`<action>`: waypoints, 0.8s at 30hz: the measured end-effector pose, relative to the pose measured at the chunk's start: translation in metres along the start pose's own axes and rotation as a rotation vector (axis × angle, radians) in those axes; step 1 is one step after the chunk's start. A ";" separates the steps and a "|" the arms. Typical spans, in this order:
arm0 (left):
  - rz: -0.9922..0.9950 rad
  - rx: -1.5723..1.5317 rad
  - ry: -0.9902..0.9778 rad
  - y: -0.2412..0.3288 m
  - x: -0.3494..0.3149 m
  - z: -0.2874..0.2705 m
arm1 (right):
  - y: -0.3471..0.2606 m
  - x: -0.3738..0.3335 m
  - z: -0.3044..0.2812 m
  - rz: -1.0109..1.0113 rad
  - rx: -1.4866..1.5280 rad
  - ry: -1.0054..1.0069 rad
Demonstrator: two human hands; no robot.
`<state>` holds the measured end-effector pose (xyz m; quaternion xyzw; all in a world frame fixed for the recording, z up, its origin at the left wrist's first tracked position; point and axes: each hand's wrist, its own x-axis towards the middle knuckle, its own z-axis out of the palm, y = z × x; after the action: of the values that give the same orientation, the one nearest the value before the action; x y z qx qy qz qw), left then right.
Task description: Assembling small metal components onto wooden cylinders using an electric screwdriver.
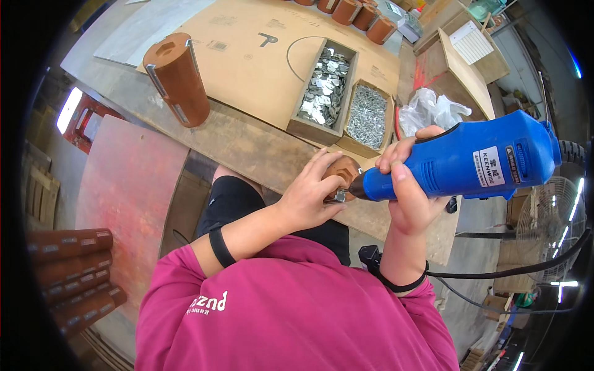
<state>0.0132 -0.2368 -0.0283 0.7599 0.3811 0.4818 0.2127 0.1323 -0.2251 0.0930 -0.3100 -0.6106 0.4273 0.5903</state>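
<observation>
My right hand grips a blue electric screwdriver held nearly level, its dark nose pointing left. The nose meets the rim of a brown cylinder with a hollow in its end, at the table's near edge. My left hand is closed round that cylinder, fingers over its end. A small shiny metal plate shows at the rim below my left fingers, close to the screwdriver's tip. The tip itself, and any screw there, is too hidden to make out.
Beyond my hands stand a wooden box of flat metal plates and a box of screws. A taller brown cylinder stands at left; several more line the far edge. Others lie stacked lower left. A black cable runs right.
</observation>
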 end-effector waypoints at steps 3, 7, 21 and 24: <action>-0.010 -0.038 0.001 -0.001 0.000 0.001 | 0.001 0.001 -0.001 0.009 0.002 -0.002; -0.026 -0.050 0.001 -0.001 -0.001 0.003 | 0.004 0.001 -0.002 0.000 0.021 -0.004; -0.059 -0.059 -0.013 -0.001 -0.001 0.006 | 0.006 -0.003 -0.006 -0.011 0.022 -0.027; -0.057 -0.055 0.000 -0.001 -0.001 0.006 | 0.008 -0.004 -0.011 -0.045 0.023 -0.059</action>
<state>0.0182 -0.2370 -0.0319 0.7428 0.3891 0.4856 0.2471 0.1423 -0.2235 0.0839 -0.2767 -0.6295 0.4298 0.5852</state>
